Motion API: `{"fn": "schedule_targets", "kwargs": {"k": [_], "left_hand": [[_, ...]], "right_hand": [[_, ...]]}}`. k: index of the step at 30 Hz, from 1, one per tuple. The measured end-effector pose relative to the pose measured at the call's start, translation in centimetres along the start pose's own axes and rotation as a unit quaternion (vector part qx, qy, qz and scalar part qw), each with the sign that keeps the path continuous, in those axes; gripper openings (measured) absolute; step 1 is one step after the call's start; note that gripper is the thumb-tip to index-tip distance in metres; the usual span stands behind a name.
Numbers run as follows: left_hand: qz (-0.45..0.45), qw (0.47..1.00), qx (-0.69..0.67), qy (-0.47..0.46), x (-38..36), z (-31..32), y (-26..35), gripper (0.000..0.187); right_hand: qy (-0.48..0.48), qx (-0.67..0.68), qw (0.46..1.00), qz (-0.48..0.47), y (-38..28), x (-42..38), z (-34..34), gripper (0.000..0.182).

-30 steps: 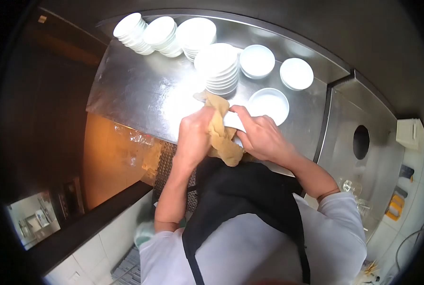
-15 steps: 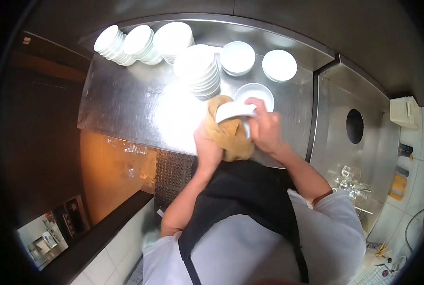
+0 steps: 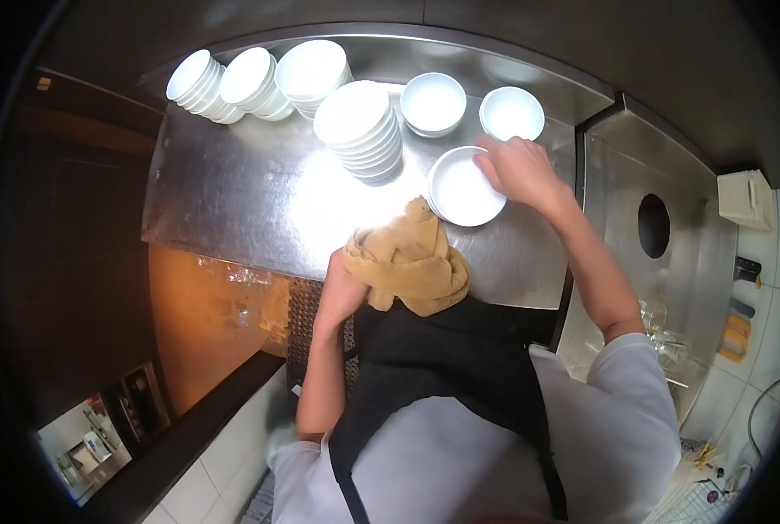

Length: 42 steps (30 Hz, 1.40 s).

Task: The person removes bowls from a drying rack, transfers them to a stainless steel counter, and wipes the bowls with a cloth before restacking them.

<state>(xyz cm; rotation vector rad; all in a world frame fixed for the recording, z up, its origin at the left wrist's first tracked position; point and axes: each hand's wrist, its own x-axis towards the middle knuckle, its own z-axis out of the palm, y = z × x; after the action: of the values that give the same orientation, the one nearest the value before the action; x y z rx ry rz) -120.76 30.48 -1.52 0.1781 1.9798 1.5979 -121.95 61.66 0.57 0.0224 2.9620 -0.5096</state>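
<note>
A bunched tan cloth [image 3: 412, 258] is in my left hand [image 3: 342, 293], close to my apron at the counter's front edge. The fingers of that hand are mostly hidden beneath the cloth. To the right, my right hand [image 3: 522, 173] grips the far right rim of a shallow white bowl [image 3: 466, 188], thumb over its edge. This bowl appears to rest on another one, on the steel counter. Behind it are a white bowl [image 3: 512, 113] and a short stack of white bowls [image 3: 433, 103].
A tall stack of white dishes [image 3: 355, 118] stands mid-counter. Further left are several leaning bowl stacks [image 3: 248, 77] on the steel counter [image 3: 224, 175]. Right of the counter is a steel sink top [image 3: 612, 201] with a round hole and glassware [image 3: 665, 345].
My right hand has moved a white bowl out of the cloth and onto the bowl at the right. My left hand has drawn slightly back and left with the cloth.
</note>
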Motion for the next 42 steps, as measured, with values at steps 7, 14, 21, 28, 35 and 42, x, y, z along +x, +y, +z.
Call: {"fn": "schedule_targets", "kwargs": {"k": [7, 14, 21, 28, 35, 42], "left_hand": [[-0.022, 0.998, -0.027, -0.043, 0.4, 1.4, -0.2, 0.036], [0.081, 0.977, -0.179, -0.088, -1.2, 0.1, 0.2, 0.044], [0.004, 0.941, -0.335, 0.055, -3.3, -2.6, -0.1, 0.046], [0.042, 0.948, -0.311, 0.048, -2.6, -2.4, -1.2, 0.059], [0.135, 0.989, -0.013, 0.055, -1.6, -0.6, 3.8, 0.073], [0.271, 0.867, 0.396, 0.134, 3.3, 1.8, 10.4, 0.043]], "right_hand": [[-0.05, 0.057, 0.997, 0.027, 0.4, 0.9, 0.7, 0.031], [-0.101, 0.181, 0.969, 0.138, -0.4, 3.7, -4.0, 0.048], [0.097, 0.002, 0.985, 0.141, 2.4, 12.9, 4.0, 0.024], [0.118, -0.039, 0.99, 0.066, 2.6, 12.8, 1.8, 0.023], [0.175, -0.019, 0.984, -0.023, -4.5, 2.2, -5.9, 0.027], [0.118, -0.025, 0.962, -0.244, -10.3, -1.8, -2.4, 0.041]]}}
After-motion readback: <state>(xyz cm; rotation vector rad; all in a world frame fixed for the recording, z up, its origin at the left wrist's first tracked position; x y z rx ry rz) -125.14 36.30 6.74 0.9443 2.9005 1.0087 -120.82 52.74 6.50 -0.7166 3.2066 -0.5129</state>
